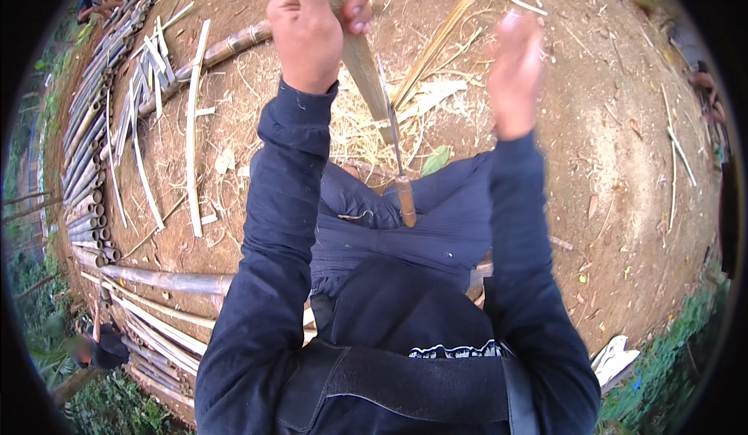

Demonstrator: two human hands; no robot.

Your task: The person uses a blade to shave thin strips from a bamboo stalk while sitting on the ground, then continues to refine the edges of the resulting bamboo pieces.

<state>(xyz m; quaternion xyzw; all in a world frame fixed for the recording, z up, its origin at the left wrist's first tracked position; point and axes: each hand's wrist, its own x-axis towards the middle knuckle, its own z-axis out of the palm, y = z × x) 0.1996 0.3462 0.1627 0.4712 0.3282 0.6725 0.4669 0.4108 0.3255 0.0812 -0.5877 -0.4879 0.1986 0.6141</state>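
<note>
My left hand (pixel 312 41) is wrapped round a greenish-brown bamboo piece (pixel 360 65) that slants down toward my lap. At its lower end stands a knife (pixel 406 203), its wooden handle between my thighs and its narrow blade pointing up and away. The blade lies against the bamboo piece, between it and a pale split bamboo strip (pixel 444 41) that runs up to the right. Off to the right of that strip, my right hand (pixel 516 68) is smeared by motion. It looks apart from the strip, and its fingers cannot be made out.
Shavings (pixel 366 135) cover the soil before my legs. Bamboo poles (pixel 86 154) lie stacked at left, with pale split strips (pixel 195 139) nearer me. One bamboo pole (pixel 167 279) lies beside my left arm. Other people show at the left edge, one person (pixel 105 349) low down.
</note>
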